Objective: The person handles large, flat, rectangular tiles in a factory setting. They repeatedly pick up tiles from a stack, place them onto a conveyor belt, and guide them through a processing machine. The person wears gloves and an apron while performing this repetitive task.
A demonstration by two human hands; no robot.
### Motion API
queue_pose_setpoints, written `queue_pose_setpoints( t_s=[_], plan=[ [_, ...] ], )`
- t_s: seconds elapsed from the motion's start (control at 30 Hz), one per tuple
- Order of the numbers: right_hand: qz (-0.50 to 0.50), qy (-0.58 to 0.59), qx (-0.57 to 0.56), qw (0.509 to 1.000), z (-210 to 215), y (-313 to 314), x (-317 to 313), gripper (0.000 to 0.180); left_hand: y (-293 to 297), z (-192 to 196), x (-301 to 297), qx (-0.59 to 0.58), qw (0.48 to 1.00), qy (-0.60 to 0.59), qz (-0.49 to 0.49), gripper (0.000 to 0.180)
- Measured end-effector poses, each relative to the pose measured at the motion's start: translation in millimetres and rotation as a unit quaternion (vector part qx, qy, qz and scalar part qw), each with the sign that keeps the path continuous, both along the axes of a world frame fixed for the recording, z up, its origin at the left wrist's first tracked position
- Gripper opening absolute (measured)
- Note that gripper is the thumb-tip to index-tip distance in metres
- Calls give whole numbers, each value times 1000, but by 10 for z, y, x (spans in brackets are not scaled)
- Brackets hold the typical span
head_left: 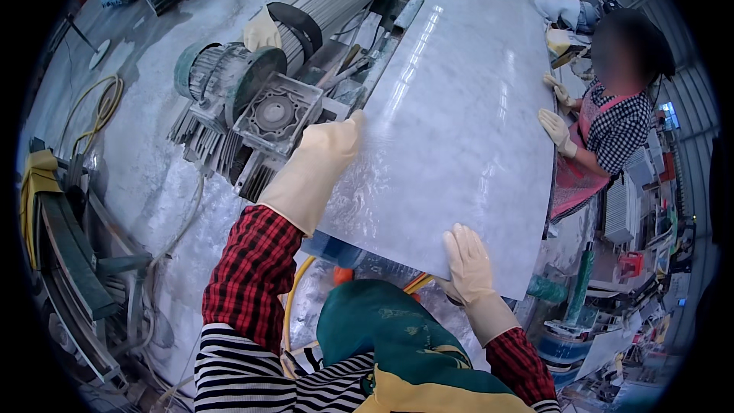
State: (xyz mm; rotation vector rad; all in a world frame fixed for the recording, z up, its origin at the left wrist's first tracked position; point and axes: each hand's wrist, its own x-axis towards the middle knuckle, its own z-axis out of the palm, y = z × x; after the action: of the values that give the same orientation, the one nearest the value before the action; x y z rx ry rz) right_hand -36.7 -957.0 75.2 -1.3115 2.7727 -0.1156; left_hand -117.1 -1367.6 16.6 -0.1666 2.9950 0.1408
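Both hands are wearing cream rubber gloves and gripping a large pale grey marble slab (459, 122) that is lying flat and glossy across the middle of the view. The left hand (332, 145) is reaching out along the slab's left edge, fingers curled over that edge. The right hand (468, 260) is lying on the near edge, fingers spread on top and the thumb tucked under the edge. Across the slab, another person (612, 122) in a checked shirt and pink apron is pressing two gloved hands against the far right edge. Just beside the slab's left edge, a grey electric motor (229, 76) with a gearbox (275, 115) is sitting on a dusty, white-coated machine bed.
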Motion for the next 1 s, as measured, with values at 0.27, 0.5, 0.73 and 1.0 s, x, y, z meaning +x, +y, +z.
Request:
queue_pose_setpoints(
  t_s=[0.27, 0.5, 0.73, 1.0],
  plan=[
    [46, 7, -72, 996, -186, 74, -59, 76, 214, 620, 58, -55, 986, -154, -36, 67],
    [43, 24, -87, 995, -204, 53, -55, 66, 174, 413, 149, -82, 987, -126, -59, 60],
    [43, 46, -85, 994, -281, 100, -31, 66, 132, 523, -130, -88, 978, -179, -62, 47],
    [33, 38, -85, 995, -281, 101, 2, 63, 327, 677, -199, -492, 739, -190, -419, 45]
  ],
)
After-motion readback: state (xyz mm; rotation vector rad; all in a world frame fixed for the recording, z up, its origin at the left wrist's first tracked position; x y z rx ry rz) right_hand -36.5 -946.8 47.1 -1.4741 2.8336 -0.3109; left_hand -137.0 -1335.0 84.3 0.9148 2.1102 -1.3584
